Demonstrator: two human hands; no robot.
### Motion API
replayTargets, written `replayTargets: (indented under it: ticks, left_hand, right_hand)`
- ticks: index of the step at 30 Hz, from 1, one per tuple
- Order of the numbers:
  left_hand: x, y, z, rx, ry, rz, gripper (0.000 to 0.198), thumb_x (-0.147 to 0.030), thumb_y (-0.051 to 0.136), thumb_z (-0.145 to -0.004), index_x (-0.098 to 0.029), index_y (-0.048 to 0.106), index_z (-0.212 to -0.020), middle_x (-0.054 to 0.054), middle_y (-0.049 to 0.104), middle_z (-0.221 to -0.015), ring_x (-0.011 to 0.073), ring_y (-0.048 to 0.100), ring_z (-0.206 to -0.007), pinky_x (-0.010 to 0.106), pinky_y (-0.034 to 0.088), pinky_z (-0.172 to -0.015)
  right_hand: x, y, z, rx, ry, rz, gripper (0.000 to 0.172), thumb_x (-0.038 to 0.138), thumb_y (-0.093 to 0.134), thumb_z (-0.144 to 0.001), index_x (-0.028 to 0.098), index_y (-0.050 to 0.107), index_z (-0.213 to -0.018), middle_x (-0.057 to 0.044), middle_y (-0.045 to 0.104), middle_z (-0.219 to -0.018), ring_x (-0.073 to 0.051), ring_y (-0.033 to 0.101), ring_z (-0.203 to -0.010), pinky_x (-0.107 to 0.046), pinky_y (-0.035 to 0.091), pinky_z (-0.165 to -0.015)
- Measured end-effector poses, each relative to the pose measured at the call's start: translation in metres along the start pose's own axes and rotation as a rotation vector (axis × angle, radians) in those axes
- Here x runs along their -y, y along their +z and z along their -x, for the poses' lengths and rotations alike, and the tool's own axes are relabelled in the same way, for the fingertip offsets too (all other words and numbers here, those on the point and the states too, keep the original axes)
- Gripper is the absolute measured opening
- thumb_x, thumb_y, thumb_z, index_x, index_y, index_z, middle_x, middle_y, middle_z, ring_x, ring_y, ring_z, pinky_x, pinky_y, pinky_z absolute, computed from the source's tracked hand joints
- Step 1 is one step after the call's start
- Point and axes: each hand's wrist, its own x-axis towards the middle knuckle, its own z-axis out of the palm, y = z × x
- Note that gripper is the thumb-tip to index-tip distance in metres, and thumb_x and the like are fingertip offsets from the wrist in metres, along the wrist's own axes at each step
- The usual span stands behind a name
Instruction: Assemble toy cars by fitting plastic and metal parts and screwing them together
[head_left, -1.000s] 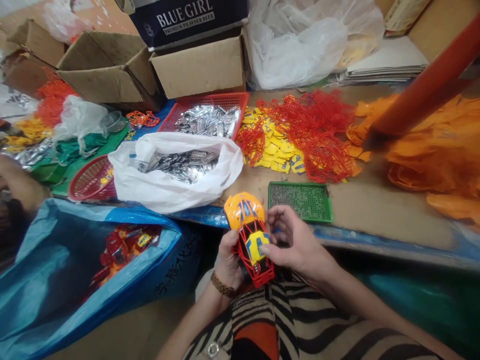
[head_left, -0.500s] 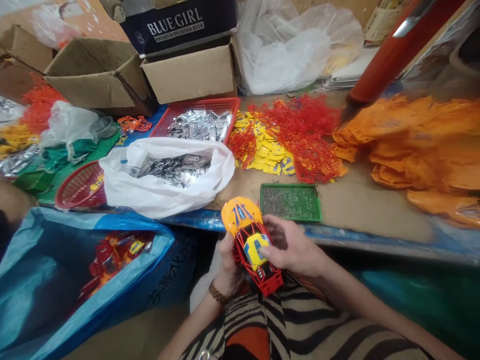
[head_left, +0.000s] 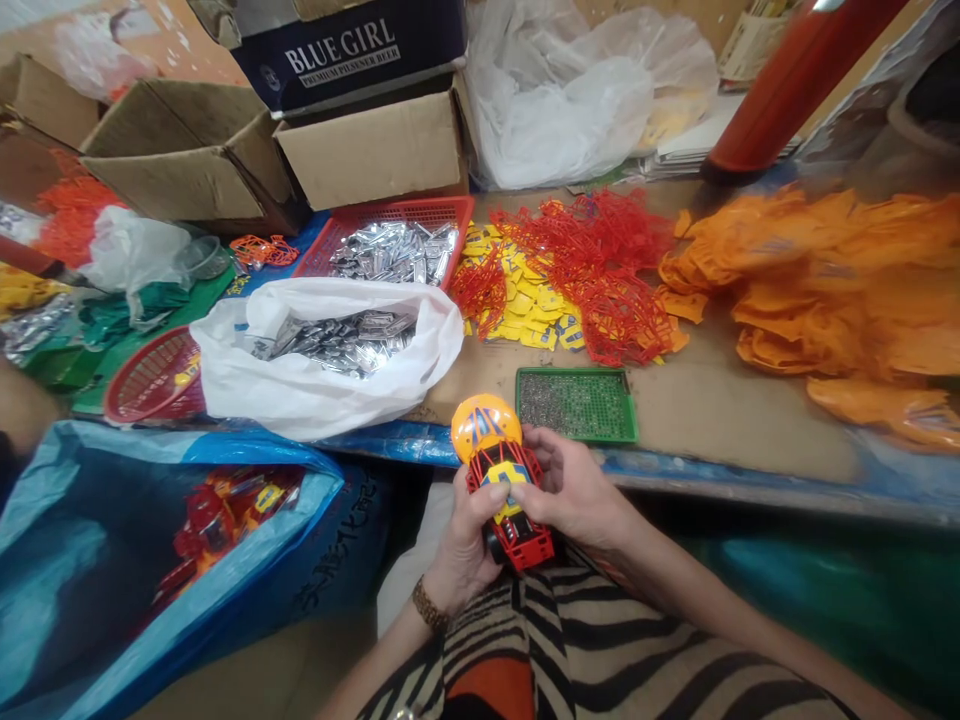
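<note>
A toy car (head_left: 489,425) with an orange hood, a red cage frame and a yellow roof plate is held above my lap, in front of the bench edge. My left hand (head_left: 469,530) grips its left side, with the thumb pressed on the yellow roof plate. Around the right side my right hand (head_left: 574,490) is closed, its thumb also on the roof plate. A dark wheel shows at the lower left of the car. The underside and most of my fingers behind it are hidden.
A green tray (head_left: 634,405) of tiny metal pieces lies beyond the car. Behind are a white bag (head_left: 225,375) of silvery parts, red frames (head_left: 626,280), yellow plates (head_left: 525,325) and orange shells (head_left: 847,290). A blue sack (head_left: 322,480) with red toy parts stands left; a red electric screwdriver (head_left: 795,90) hangs above.
My left thumb has moved from the car's side onto the yellow roof plate. The car has tilted slightly. The red screwdriver at upper right has shifted up, and another red tool shows at far left.
</note>
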Motion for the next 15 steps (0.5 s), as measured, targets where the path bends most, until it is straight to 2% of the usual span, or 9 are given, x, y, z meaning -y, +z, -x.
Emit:
replayTargets:
  ticks: [3, 5, 8, 10, 12, 14, 15]
  left_hand:
    - [-0.004, 0.0, -0.004, 0.009, -0.015, 0.019, 0.06, -0.025, 0.079, -0.067, -0.017, 0.058, -0.123, 0.004, 0.074, -0.089, 0.029, 0.072, -0.094, 0.043, 0.055, -0.092]
    - [-0.008, 0.0, -0.006, 0.09, -0.069, 0.066, 0.058, -0.027, 0.075, -0.07, -0.015, 0.058, -0.124, 0.008, 0.075, -0.097, 0.0313, 0.071, -0.099, 0.046, 0.055, -0.094]
    - [-0.014, 0.001, -0.01, 0.199, -0.137, 0.111, 0.055, -0.033, 0.069, -0.073, -0.011, 0.06, -0.123, 0.015, 0.074, -0.107, 0.0364, 0.068, -0.106, 0.051, 0.054, -0.095]
    - [-0.017, 0.001, -0.012, 0.217, -0.171, 0.112, 0.055, -0.035, 0.069, -0.074, -0.009, 0.062, -0.121, 0.017, 0.074, -0.108, 0.0381, 0.068, -0.108, 0.052, 0.054, -0.095]
    - [-0.019, -0.001, -0.013, 0.205, -0.174, 0.098, 0.053, -0.035, 0.07, -0.074, -0.008, 0.063, -0.119, 0.017, 0.074, -0.106, 0.0366, 0.069, -0.105, 0.049, 0.057, -0.091]
    - [-0.019, -0.003, -0.012, 0.181, -0.132, 0.084, 0.047, -0.033, 0.071, -0.075, -0.01, 0.066, -0.115, 0.015, 0.075, -0.108, 0.0336, 0.071, -0.101, 0.044, 0.06, -0.085]
    - [-0.02, -0.005, -0.011, 0.17, -0.104, 0.083, 0.043, -0.031, 0.071, -0.075, -0.012, 0.067, -0.113, 0.013, 0.075, -0.11, 0.0324, 0.072, -0.1, 0.042, 0.062, -0.082]
  right_hand:
    - [0.003, -0.005, 0.002, 0.047, -0.034, 0.061, 0.052, 0.028, 0.074, -0.069, 0.017, 0.055, -0.116, -0.011, 0.072, -0.104, -0.022, 0.071, -0.092, -0.037, 0.062, -0.077]
    - [0.007, -0.012, 0.005, 0.062, -0.062, 0.176, 0.04, 0.029, 0.069, -0.075, 0.016, 0.059, -0.111, -0.009, 0.073, -0.095, -0.02, 0.072, -0.081, -0.032, 0.06, -0.065]
    - [0.016, -0.023, 0.012, 0.012, -0.108, 0.298, 0.026, 0.032, 0.064, -0.082, 0.015, 0.063, -0.102, -0.006, 0.071, -0.077, -0.015, 0.066, -0.059, -0.025, 0.053, -0.048]
    - [0.022, -0.032, 0.017, -0.022, -0.153, 0.312, 0.026, 0.032, 0.065, -0.082, 0.015, 0.064, -0.101, -0.004, 0.07, -0.071, -0.013, 0.062, -0.051, -0.024, 0.051, -0.046]
    - [0.027, -0.045, 0.021, -0.039, -0.211, 0.309, 0.026, 0.031, 0.068, -0.081, 0.016, 0.066, -0.102, -0.003, 0.07, -0.07, -0.012, 0.06, -0.048, -0.024, 0.052, -0.047]
    - [0.034, -0.064, 0.023, -0.172, -0.312, 0.271, 0.02, 0.031, 0.069, -0.083, 0.018, 0.069, -0.098, -0.002, 0.068, -0.068, -0.011, 0.06, -0.047, -0.025, 0.052, -0.047]
    - [0.038, -0.075, 0.024, -0.311, -0.397, 0.235, 0.016, 0.031, 0.068, -0.084, 0.019, 0.07, -0.095, -0.001, 0.066, -0.066, -0.012, 0.059, -0.048, -0.025, 0.051, -0.048]
